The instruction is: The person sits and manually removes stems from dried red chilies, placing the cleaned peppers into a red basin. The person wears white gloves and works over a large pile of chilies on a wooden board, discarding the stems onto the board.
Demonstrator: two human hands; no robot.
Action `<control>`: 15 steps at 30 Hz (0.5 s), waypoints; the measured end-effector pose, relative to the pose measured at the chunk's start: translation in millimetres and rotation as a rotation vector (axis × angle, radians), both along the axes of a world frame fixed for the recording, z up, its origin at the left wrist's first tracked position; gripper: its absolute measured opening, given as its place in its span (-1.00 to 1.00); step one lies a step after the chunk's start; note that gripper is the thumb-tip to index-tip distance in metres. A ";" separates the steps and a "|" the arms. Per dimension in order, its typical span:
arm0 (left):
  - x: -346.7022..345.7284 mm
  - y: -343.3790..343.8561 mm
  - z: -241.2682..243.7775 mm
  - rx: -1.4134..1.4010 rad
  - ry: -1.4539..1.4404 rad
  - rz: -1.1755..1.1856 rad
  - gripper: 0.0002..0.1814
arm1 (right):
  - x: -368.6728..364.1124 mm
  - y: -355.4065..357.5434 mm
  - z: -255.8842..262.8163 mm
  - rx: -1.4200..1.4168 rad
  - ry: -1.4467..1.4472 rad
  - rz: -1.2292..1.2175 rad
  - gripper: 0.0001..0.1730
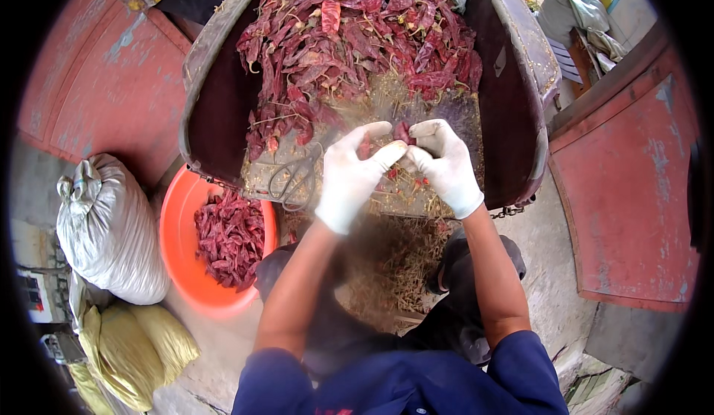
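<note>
Both of my hands wear white gloves and meet over the front of a cart bed. A dried red chili (401, 131) is pinched at the fingertips of my right hand (446, 161). My left hand (354, 172) curls in from the other side, its thumb touching the right fingertips. More red chili shows between its thumb and forefinger, partly hidden by the glove. Beyond my hands lies a large heap of dried red chilies (362, 35). Metal scissors (295, 178) rest on the bed board, left of my left hand.
An orange plastic basin (184, 247) with dried chilies (231, 239) stands at the lower left. Beside it are a tied white woven sack (111, 231) and yellowish sacks (134, 348). The cart's side walls (516, 80) rise around the heap. Stem litter (407, 264) covers the ground between my legs.
</note>
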State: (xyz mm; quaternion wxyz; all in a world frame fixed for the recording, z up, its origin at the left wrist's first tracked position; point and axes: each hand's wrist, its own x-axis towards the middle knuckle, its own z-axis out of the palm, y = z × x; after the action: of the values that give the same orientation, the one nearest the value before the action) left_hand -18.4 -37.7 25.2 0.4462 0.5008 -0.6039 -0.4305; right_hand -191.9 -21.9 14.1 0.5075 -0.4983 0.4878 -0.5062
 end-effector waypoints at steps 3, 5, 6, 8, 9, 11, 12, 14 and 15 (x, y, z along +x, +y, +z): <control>-5.1 0.9 5.0 0.072 -0.147 0.000 -0.68 | 5.0 6.6 -8.7 -0.156 0.223 -0.004 -0.72; -2.6 -1.0 -1.7 0.099 -0.107 -0.018 -0.72 | 8.0 10.5 -9.4 -0.252 0.338 0.000 -0.72; -2.0 -2.3 -2.5 0.042 -0.096 -0.051 -0.75 | 5.4 10.9 -7.4 -0.211 0.281 0.022 -0.67; -1.1 0.1 1.8 0.118 -0.041 -0.049 -0.76 | 3.1 12.2 -4.0 -0.129 0.192 -0.006 -0.63; -2.0 0.7 6.1 0.151 -0.012 -0.047 -0.76 | 1.5 11.9 -0.7 -0.093 0.149 -0.020 -0.61; -4.0 3.3 8.3 0.217 0.103 -0.066 -0.76 | -1.4 11.1 2.5 -0.055 0.081 -0.034 -0.61; -3.0 3.0 7.8 0.220 0.096 -0.084 -0.76 | -3.0 10.1 1.2 -0.044 0.044 -0.037 -0.62; -1.3 2.7 7.0 0.256 0.121 -0.116 -0.76 | -2.3 9.8 -0.4 -0.055 0.052 -0.080 -0.68; -2.3 2.5 6.3 0.290 0.158 -0.135 -0.76 | -3.4 9.7 -2.9 -0.113 0.102 -0.112 -0.68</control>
State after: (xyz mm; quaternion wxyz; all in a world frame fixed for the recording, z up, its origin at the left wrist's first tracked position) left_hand -20.7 -35.2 31.4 0.3854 0.4828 -0.5310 -0.5800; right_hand -195.3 -12.2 11.2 0.4240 -0.5234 0.5106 -0.5344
